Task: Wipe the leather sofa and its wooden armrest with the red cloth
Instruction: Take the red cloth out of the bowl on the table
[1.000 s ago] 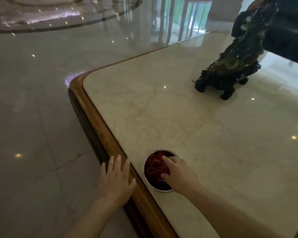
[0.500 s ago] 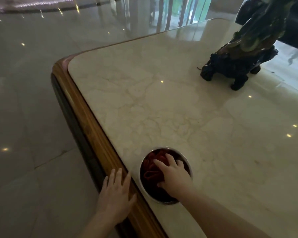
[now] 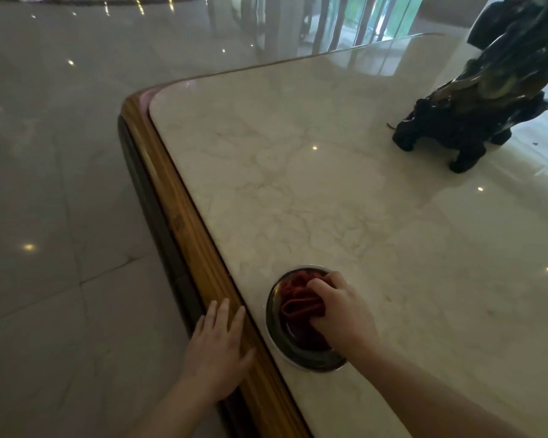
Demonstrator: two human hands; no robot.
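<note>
Dim, window backlight, floor (image 3: 45, 184) glare, soft

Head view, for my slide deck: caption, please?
Right hand grips crumpled red cloth in round metal bowl; left hand rests on wooden table edge.

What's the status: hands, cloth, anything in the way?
Right hand closed on red cloth, cloth in metal bowl. Left hand flat on wooden table edge. Sofa not in view. Dark figurine well clear.
</note>
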